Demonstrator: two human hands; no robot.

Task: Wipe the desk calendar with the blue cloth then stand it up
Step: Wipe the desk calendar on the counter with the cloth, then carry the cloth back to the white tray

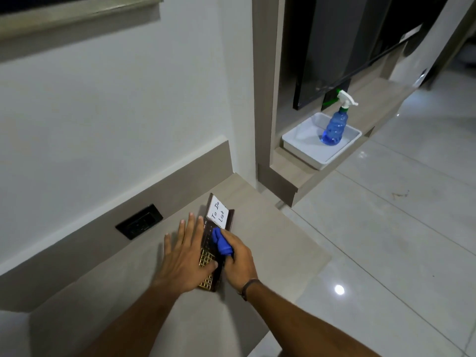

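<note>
Calendar point(209, 256) flat on the tabletop point(144, 300), dark, long axis running 6 to 12 o'clock, gold grid at the near end, white "To Do List" note point(218, 214) at the far end. Left hand point(186, 256) spread flat, fingers wide, holding nothing, palm on the tabletop at the calendar's 9 o'clock edge, thumb across the gold grid pinning it. Right hand point(238, 261) at 3 o'clock, grip closed tight around the blue cloth point(222, 242), bunched end pressed on the calendar's mid section.

Risks, judged from here:
- Calendar sits near the tabletop's 3 o'clock edge; wipe stroke pushing that way could slide it off onto the floor point(386, 253), especially if the thumb pin lifts.
- Note looks propped up at an angle; cloth dragged toward 12 could catch and crease or tear it loose.
- Stand-up step not yet begun; hinge state hidden under the hands, so may fold back or topple on a smooth top.

Tabletop: beige, matte, bare otherwise. Black wall socket point(139, 222) at 10 o'clock on the upstand. Further out at 1 o'clock, low shelf with white tray point(304, 148) holding a blue spray bottle point(334, 128); dark TV panel point(360, 47) above. Glossy tiled floor, light glare on it.
</note>
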